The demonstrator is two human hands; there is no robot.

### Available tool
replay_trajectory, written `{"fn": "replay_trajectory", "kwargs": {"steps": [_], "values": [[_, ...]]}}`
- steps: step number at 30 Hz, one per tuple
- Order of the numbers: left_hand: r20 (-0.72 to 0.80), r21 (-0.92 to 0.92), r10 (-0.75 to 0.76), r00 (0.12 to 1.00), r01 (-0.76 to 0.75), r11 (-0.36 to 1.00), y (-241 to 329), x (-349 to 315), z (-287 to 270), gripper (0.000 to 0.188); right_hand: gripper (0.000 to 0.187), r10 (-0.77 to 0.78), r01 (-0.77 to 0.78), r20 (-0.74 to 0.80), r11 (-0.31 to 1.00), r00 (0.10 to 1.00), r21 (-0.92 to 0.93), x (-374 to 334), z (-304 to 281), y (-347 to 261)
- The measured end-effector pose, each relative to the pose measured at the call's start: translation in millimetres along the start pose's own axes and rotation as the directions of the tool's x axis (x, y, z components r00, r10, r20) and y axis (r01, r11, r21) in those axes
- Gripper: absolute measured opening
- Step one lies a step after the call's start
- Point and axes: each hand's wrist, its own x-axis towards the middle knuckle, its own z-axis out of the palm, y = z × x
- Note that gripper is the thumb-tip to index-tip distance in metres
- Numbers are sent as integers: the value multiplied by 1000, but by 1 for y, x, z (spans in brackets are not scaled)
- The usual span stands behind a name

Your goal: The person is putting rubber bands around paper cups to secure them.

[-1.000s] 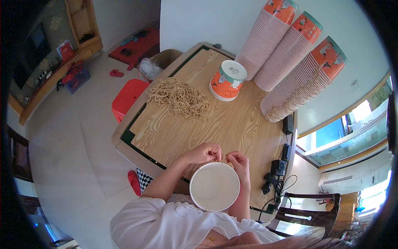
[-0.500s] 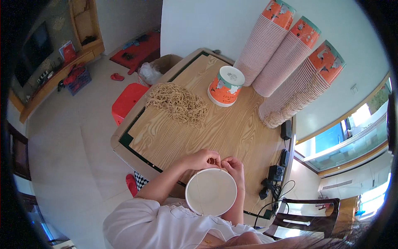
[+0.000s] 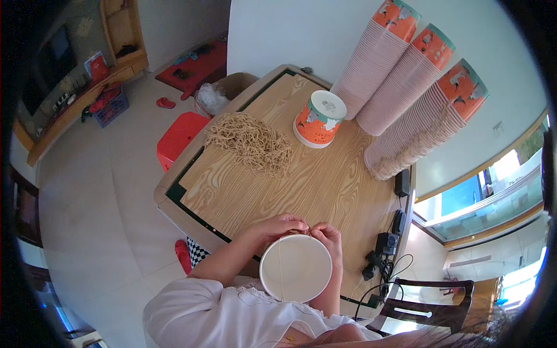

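A white paper tub (image 3: 301, 269) rests against my body at the table's near edge, its open mouth facing up. One strand of twine (image 3: 280, 264) runs across that mouth from the far rim to the near rim. My left hand (image 3: 284, 226) is closed at the far rim, fingertips pinching the twine. Beside it my right hand (image 3: 328, 236) pinches too, thumb and fingers together at the outer side of the rim. The two sets of fingertips nearly meet; the exact twist of twine between them is too small to make out.
A loose heap of tan twine (image 3: 249, 142) lies on the wooden table (image 3: 278, 200). Behind it stands an upside-down orange and green tub (image 3: 319, 119). Tall tub stacks (image 3: 377, 61) lean by the wall, twine hanging over one. Black power adapters (image 3: 386, 243) line the right edge.
My left fingers have come down from a raised, arched pinch to lie closer over the rim. The strand across the tub's mouth now runs straighter. The view has shifted slightly.
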Motion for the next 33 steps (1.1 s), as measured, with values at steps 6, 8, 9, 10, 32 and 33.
{"fn": "replay_trajectory", "kwargs": {"steps": [6, 8, 9, 10, 32, 33], "values": [[-45, -212, -46, 998, 36, 977, -4, -3, 8, 21, 4, -53, 53, -12, 998, 999, -31, 0, 2, -8], [-40, -235, -61, 997, 50, 971, -5, -2, 9, 23, 5, -83, 83, -6, 995, 997, -51, 0, -2, -9], [-35, -258, -72, 997, 61, 964, -5, -2, 10, 24, 5, -77, 77, 2, 993, 997, -90, 1, -5, -9], [-35, -259, -74, 997, 62, 964, -4, -2, 11, 24, 5, -70, 71, 9, 989, 998, -129, 1, -8, -9], [-95, 12, 11, 995, -10, 1000, -6, 6, 7, 29, 6, -144, 145, 75, 989, 987, -18, 1, -7, -8], [-113, 25, 9, 994, -6, 1000, -8, 9, 6, 28, 7, -161, 163, 77, 986, 984, -26, 1, -7, -8]]}}
